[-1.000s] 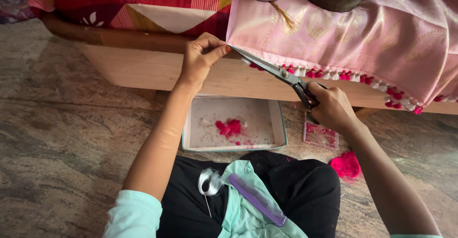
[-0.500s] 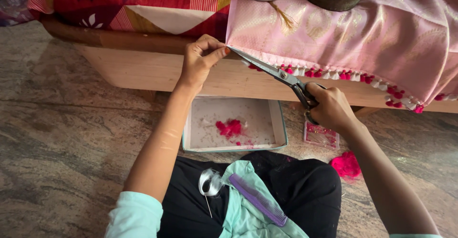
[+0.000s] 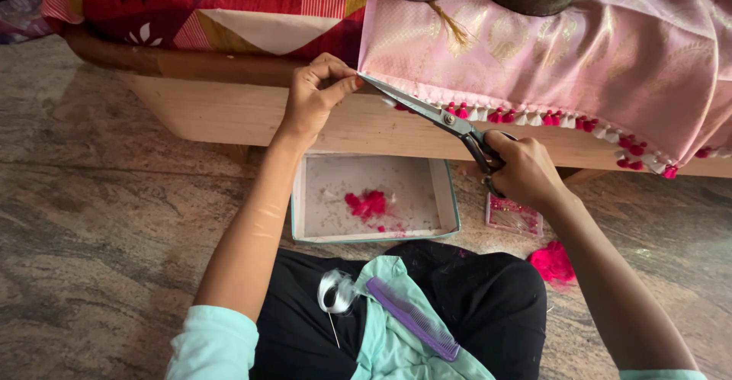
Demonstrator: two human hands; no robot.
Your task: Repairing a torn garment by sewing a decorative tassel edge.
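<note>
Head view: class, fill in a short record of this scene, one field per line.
Left hand: pinches the corner of the pink cloth
Right hand: holds scissors, blades at the cloth's edge
Cloth edge: red and white tassels
Floor: shallow box with red bits
Lap: purple comb

This looks like a room in a home, with handwork done down on the floor. A polished stone floor (image 3: 114,220) spreads underneath, and a low wooden bed (image 3: 229,113) runs across the top, covered with a red patterned bedsheet (image 3: 191,6). Pink cloth (image 3: 549,67) with tassels hangs over its edge. A shallow box (image 3: 374,197) of scraps sits on the floor, with a purple comb (image 3: 412,319) close by.
</note>
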